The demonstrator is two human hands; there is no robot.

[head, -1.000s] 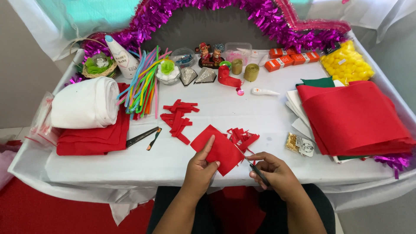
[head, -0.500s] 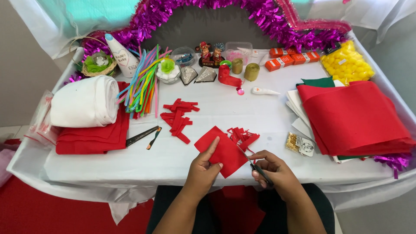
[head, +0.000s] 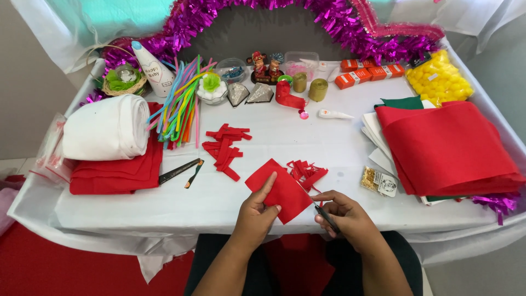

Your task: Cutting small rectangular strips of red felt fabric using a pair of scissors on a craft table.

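Head view, lower centre of frame: my left hand (head: 256,212) pinches a red felt square (head: 279,191) at the counter (head: 274,137) edge; my right hand (head: 346,216) is closed around black scissors (head: 326,218), just beside cut red strips (head: 306,172).

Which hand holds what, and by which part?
Left hand holds the red felt square at its near-left edge. Right hand holds dark scissors by the handles, which the hand hides.
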